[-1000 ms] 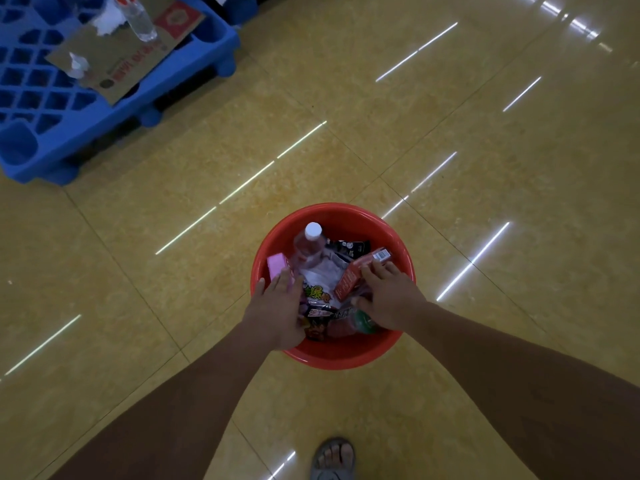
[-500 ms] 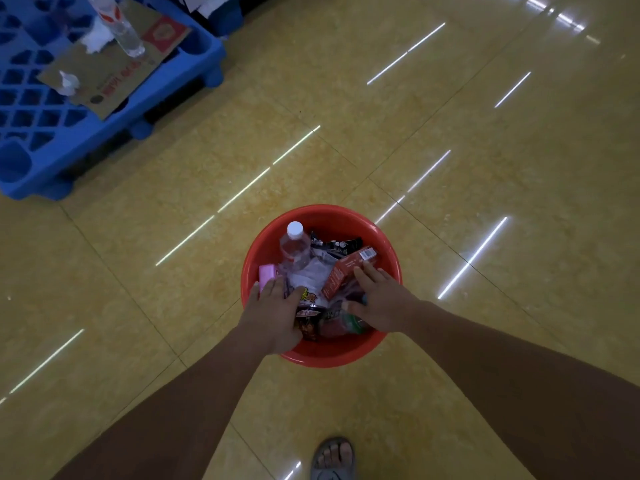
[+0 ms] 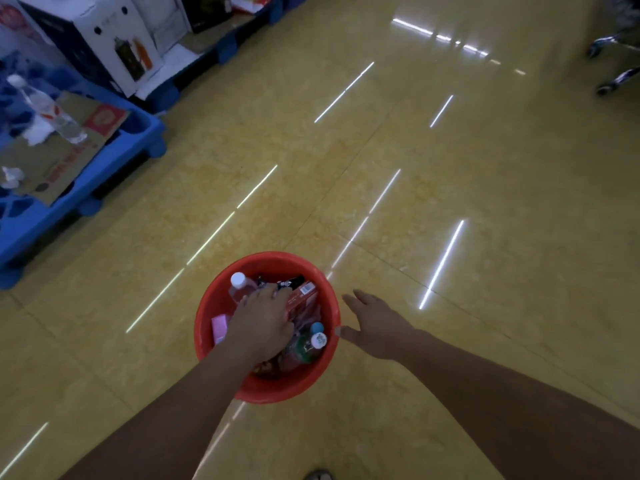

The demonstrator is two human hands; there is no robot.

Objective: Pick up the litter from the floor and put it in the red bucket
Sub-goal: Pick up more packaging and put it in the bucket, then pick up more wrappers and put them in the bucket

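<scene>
The red bucket [image 3: 207, 308] stands on the yellow floor at lower centre, filled with litter. In it lie a clear bottle with a white cap [image 3: 239, 285], a red carton [image 3: 304, 295], a pink packet [image 3: 220, 325], a green bottle [image 3: 307, 345] and black wrappers [image 3: 291, 281]. My left hand [image 3: 261, 322] lies palm down on top of the litter, fingers stretched towards the carton and closed on nothing that I can see. My right hand [image 3: 375, 327] hovers just outside the bucket's right rim, fingers spread and empty.
A blue pallet [image 3: 114, 181] at the left carries flattened cardboard [image 3: 65, 157], a clear bottle [image 3: 48, 110] and crumpled paper [image 3: 12, 174]. Printed boxes [image 3: 104, 39] stand behind it. Cart wheels [image 3: 609, 83] show at top right. A sandalled foot [image 3: 318, 475] is at the bottom edge.
My right hand has left the bucket and moved out past its right rim. My left hand has slid from the left rim to the middle of the litter. The view has tilted up.
</scene>
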